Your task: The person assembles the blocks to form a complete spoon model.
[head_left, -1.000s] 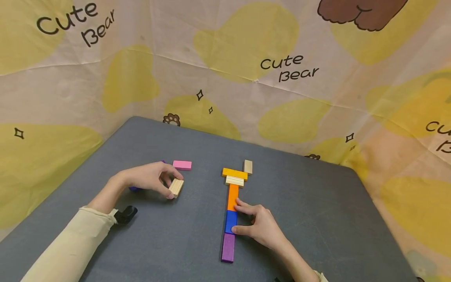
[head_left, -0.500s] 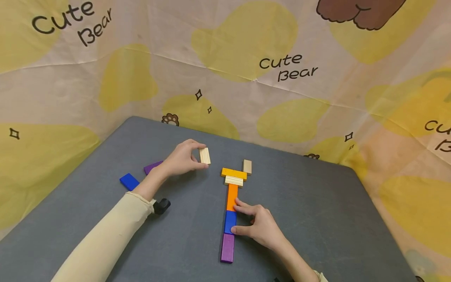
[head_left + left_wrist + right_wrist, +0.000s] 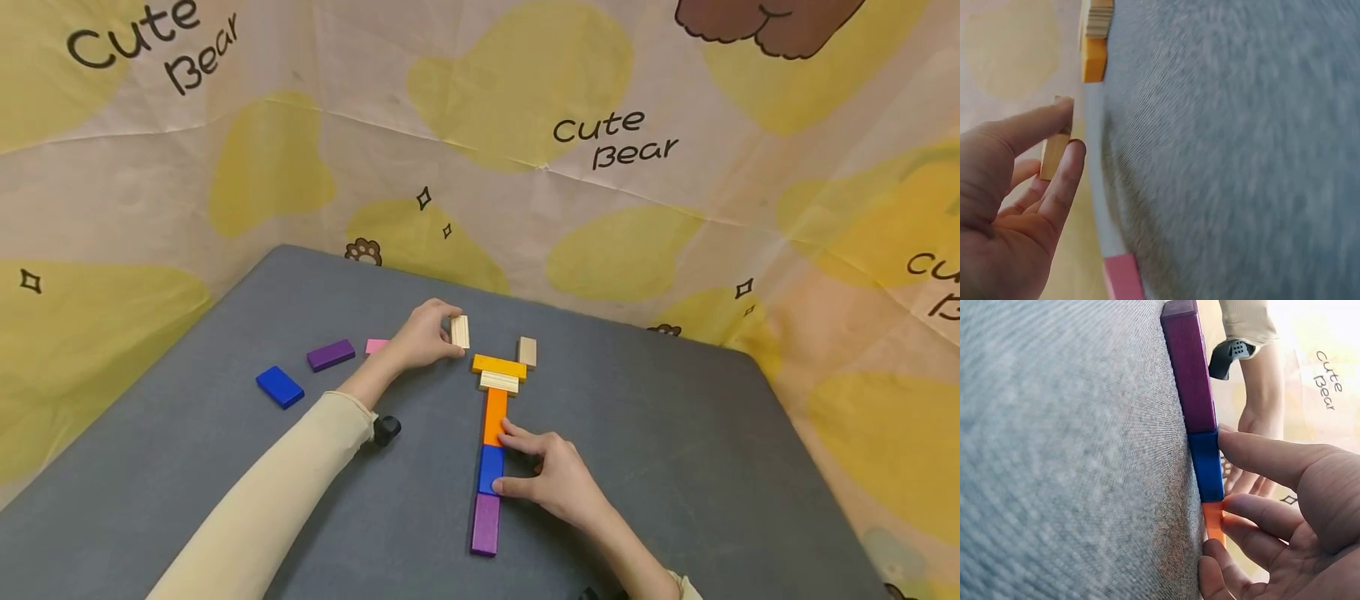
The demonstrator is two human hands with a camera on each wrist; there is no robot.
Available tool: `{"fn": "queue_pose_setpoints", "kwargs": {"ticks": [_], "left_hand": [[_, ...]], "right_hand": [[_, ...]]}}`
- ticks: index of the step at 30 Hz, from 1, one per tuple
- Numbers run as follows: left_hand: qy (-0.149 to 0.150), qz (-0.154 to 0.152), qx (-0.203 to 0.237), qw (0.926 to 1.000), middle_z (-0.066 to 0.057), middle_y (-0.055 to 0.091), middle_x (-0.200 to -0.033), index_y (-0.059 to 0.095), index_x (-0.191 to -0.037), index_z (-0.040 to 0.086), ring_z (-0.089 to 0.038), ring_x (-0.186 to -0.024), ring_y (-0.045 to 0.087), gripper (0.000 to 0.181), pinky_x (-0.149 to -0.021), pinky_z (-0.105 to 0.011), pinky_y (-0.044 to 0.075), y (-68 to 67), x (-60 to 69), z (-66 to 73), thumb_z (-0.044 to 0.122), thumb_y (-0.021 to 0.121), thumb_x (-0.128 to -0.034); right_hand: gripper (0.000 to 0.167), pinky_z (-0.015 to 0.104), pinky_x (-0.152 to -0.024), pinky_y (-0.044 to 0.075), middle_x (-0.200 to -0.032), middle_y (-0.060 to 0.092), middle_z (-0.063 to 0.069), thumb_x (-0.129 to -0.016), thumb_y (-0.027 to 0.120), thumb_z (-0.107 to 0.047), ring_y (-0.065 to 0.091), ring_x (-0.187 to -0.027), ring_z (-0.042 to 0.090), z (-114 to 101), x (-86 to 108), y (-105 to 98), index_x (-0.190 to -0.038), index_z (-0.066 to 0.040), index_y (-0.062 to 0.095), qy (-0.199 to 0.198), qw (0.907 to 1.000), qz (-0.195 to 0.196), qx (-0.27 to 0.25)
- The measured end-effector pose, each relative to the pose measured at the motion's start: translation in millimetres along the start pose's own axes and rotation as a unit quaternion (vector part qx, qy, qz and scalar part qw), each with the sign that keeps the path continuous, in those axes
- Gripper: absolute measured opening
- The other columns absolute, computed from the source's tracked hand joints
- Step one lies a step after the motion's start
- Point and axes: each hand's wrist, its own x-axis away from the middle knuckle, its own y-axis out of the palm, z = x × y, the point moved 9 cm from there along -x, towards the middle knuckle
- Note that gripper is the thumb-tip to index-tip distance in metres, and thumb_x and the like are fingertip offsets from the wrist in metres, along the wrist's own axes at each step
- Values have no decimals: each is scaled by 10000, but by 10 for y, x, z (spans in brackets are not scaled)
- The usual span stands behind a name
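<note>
Above the table, left of the block row's far end, my left hand [image 3: 423, 337] pinches a plain wooden block [image 3: 461, 332] between thumb and fingers. In the left wrist view that block [image 3: 1055, 150] is held off the surface. My right hand [image 3: 558, 483] rests against the row, its thumb on the blue block [image 3: 491, 469] and its fingertips at the orange block [image 3: 495, 415]. A purple block [image 3: 485, 525] forms the near end. Beyond the orange one, a plain wooden block [image 3: 499, 382] and a yellow block [image 3: 498, 367] lie crosswise; another wooden block [image 3: 527, 352] adjoins the yellow one's right end.
On the left side of the grey table [image 3: 615, 392] lie a blue block [image 3: 280, 387], a purple block [image 3: 331, 355] and a pink block [image 3: 375, 346], the last partly hidden by my left arm. A printed cloth [image 3: 480, 100] hangs behind the table.
My left hand has carried the wooden block rightward and away from me, towards the row's far end, and turned it. The blocks at left came into sight. My right hand has stayed put.
</note>
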Motion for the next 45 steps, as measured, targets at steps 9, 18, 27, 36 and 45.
{"fn": "queue_pose_setpoints", "kwargs": {"ticks": [9,18,27,36,45], "left_hand": [[-252,61,46,9997,-221,470,-1342,521,-1362,-65,-189,-819,626,671,-719,-262,532,135,-101,-23,-3,825,-768],[-532,-145,25,9985,-166,534,-1357,501,-1400,-9,-268,-1070,584,666,-902,-356,496,249,-131,-32,1,799,-805],[-705,-330,268,9966,-130,510,-1406,476,-1430,19,-228,-1002,587,664,-867,-336,500,304,-135,-106,3,771,-835],[-750,-441,553,9947,-134,528,-1403,483,-1427,28,-225,-1052,615,677,-905,-354,496,317,-140,-189,21,789,-822],[-832,-468,688,9930,-118,526,-1412,480,-1433,39,-233,-1072,618,701,-917,-363,491,317,-138,-213,16,801,-809]], "right_hand": [[650,338,-771,461,-1425,506,-85,-766,852,-362,470,-1271,290,-12,4,-15,-1346,-182,619,-13,9999,40,109],[661,311,-745,462,-1431,497,-103,-763,854,-361,472,-1258,274,-2,-4,2,-1355,-200,610,153,9998,-18,116],[665,309,-727,450,-1434,493,-98,-763,854,-364,483,-1220,262,3,-15,-7,-1357,-193,608,153,9998,-49,118],[667,303,-712,452,-1440,484,-107,-766,854,-355,490,-1188,244,26,-19,8,-1362,-196,601,224,9997,-81,80],[671,300,-726,467,-1439,477,-126,-763,855,-361,487,-1227,234,27,-12,15,-1364,-204,600,224,9996,-119,81]]}}
